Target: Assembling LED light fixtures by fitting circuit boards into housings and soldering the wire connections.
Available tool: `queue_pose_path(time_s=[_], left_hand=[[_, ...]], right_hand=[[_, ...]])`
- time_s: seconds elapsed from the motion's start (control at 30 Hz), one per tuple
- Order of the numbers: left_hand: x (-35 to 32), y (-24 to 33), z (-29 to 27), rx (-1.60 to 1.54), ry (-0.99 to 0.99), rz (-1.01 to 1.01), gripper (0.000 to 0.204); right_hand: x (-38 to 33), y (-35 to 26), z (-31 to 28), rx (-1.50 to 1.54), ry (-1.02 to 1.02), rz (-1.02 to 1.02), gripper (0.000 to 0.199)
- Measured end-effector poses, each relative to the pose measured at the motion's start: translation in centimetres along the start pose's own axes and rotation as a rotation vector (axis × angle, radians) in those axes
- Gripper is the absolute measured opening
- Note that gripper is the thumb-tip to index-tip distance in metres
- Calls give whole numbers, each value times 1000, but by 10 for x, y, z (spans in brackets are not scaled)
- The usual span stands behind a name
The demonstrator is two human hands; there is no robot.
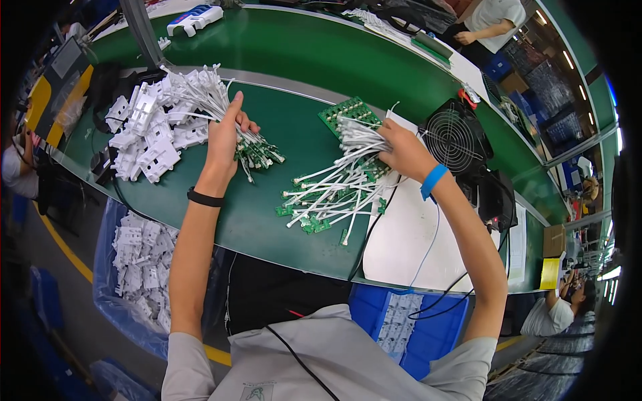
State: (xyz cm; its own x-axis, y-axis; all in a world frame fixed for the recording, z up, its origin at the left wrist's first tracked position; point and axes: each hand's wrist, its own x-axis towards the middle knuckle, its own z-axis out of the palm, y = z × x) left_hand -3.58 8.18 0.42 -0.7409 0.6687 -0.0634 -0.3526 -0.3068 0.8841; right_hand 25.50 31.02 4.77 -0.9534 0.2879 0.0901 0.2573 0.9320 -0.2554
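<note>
Head view: left hand (pixel 224 137) is closed on a bundle of white wires (pixel 200 93) with small green boards (pixel 257 155) at the ends. The bundle's long axis runs diagonal, from the white end up-left near the pile of white plastic housings (pixel 150 130) down to the green ends at the right of the fist. Thumb points up and the fingers wrap the bundle mid-length.

Right hand (pixel 401 150) is closed over the top of a second, looser heap of wired boards (pixel 334 190) on the green desk (pixel 287 227). Those wires fan down-left from that grip, green ends toward the desk's near edge. A bare green circuit board (pixel 349 110) lies just behind the heap, and a black fan (pixel 455 137) sits right of the hand.

The two bundles are apart, with bare desk between them. The loose heap is nearer the right hand, the housings nearer the left.
</note>
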Motion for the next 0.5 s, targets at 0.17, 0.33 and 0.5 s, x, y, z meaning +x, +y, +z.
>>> queue_pose_path(time_s=[0.17,0.33,0.5], left_hand=[[-1,2,0,15,12,-3,48],[-3,3,2,20,5,-22,47],[-4,4,4,33,9,-39,46]], right_hand=[[18,-3,-9,126,59,83,35],[39,1,3,135,113,154,37],[48,7,12,64,41,267,46]])
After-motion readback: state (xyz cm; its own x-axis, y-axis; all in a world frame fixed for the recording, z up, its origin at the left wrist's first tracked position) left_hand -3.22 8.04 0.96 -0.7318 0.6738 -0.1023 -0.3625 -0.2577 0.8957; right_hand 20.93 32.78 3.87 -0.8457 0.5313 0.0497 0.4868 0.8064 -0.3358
